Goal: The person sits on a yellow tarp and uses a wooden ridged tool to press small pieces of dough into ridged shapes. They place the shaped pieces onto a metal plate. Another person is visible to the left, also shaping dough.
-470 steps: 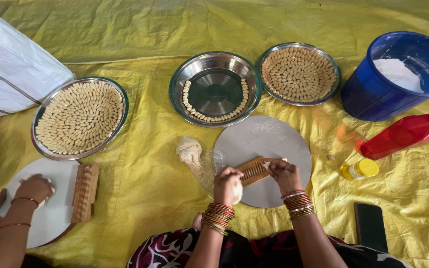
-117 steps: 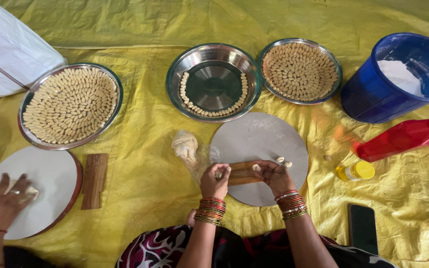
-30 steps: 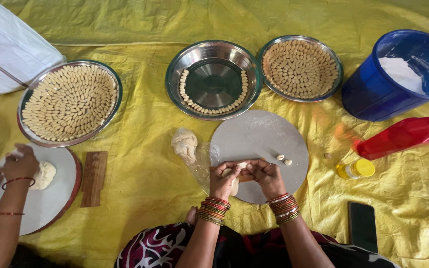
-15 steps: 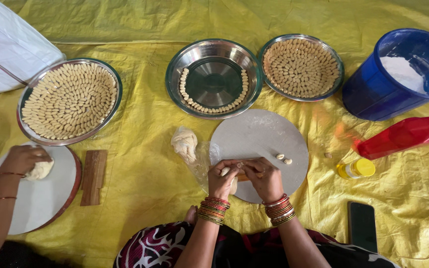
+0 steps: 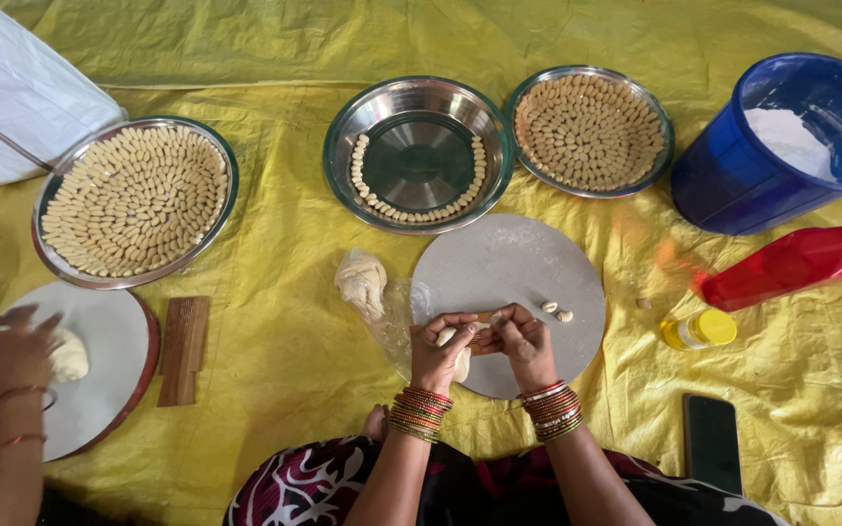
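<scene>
Both hands together over near edge of round grey board (image 5: 509,282). Left hand (image 5: 440,351) curled shut round a pale dough lump (image 5: 458,356); right hand (image 5: 523,341) pinching at that lump w/ thumb and fingertips, fingers closed. Looks like pinching off a small bit for shaping.

To do well, prob.: pinch bits the same size as the two small shaped pieces (image 5: 556,311) lying on board just right of hands. Keep lump low over board so nothing drops on yellow sheet (image 5: 275,321). Grip lightly, no squashing.

Spare dough on clear plastic (image 5: 363,282) just left of board, within reach. Steel bowl (image 5: 419,154) beyond board, one ring of pieces round its rim, centre bare. Full steel plate (image 5: 592,130) right of it, another (image 5: 135,200) far left. Co-worker's hand (image 5: 12,346) on a white board (image 5: 109,370) at left, separate.
</scene>
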